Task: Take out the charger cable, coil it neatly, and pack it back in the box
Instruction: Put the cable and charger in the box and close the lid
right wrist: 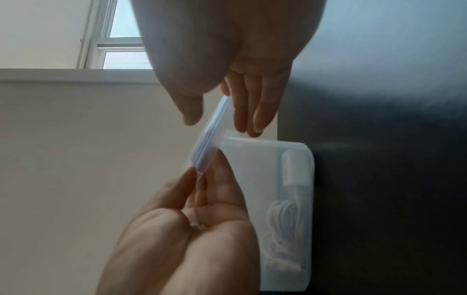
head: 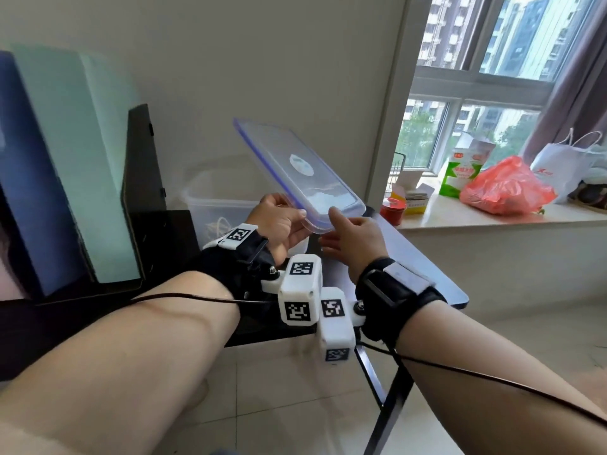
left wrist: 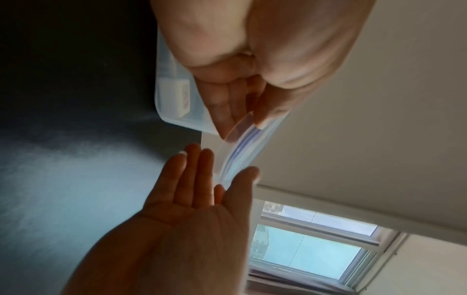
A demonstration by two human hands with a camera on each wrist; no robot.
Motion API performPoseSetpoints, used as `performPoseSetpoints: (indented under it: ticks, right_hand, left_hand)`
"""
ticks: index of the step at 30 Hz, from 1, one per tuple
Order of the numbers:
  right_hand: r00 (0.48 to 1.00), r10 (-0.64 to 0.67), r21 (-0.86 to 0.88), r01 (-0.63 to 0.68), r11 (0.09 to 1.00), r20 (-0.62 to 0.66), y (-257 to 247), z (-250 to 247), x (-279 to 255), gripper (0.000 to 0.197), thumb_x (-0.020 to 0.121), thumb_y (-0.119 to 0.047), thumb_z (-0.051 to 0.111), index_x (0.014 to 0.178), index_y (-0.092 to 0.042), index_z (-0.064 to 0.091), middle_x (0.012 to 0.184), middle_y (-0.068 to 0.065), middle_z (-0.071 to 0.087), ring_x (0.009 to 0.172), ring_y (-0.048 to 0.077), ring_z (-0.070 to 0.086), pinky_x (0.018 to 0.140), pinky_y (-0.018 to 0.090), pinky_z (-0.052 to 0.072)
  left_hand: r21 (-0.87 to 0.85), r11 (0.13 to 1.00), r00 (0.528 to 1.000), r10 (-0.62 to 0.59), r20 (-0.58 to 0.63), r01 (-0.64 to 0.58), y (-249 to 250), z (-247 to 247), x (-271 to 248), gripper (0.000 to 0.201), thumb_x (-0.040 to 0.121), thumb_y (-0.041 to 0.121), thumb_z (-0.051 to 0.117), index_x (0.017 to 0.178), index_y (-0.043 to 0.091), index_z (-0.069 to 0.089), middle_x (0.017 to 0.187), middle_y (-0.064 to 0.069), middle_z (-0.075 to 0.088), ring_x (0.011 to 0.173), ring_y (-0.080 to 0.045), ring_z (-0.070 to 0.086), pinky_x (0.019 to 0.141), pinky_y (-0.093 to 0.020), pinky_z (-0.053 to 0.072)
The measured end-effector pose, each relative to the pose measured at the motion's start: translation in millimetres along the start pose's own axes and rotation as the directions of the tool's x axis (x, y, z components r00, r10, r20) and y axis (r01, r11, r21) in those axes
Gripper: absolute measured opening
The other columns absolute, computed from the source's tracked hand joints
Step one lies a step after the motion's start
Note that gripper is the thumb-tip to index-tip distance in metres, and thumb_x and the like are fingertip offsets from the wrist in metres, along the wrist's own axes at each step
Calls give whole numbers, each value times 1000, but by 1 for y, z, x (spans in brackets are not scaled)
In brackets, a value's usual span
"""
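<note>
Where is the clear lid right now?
In the head view, the lid is tilted in the air above the open box, pinched by the left hand.

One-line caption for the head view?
Left hand grips lifted lid; right hand open beside it, box below.

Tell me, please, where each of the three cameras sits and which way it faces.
Head: worn on the head, looking forward and down at the desk; both forearms, left hand pinching the lid, right hand open beside it.
Left wrist: on the left wrist, looking along its fingers across to the right palm.
Right wrist: on the right wrist, looking along its fingers towards the left hand and the box with the cable.
Shared: all three show both hands, the lid and the window.
</note>
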State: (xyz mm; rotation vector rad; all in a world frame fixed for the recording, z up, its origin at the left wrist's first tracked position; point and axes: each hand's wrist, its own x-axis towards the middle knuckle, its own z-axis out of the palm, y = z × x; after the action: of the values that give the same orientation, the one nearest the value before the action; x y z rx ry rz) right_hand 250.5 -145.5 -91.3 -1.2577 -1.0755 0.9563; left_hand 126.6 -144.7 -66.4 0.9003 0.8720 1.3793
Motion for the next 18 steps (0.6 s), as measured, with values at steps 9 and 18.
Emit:
performPoseSetpoints:
  ticks: [9,18]
  right_hand:
    - [991,-110,-240,125,963,74,-14,47,38,52,84,-21,58,132,-4,44,86,8,66,71,17,63,79,38,53]
    - [980,-124,-467,182,865,153,-32,41,75,32,71,-31,54,92,-9,64,73,1,54,71,22,47,67,33,39]
  left_hand:
    - [181,983,992,-2,-126,25,18,-40,17,21,88,0,53,83,20,47,80,-2,64,73,-15,65,60,-27,50]
    - [229,969,994,-83,-66,96,6,-42,17,30,89,5,54,117,14,47,84,-3,61,69,-15,59,66,-27,49]
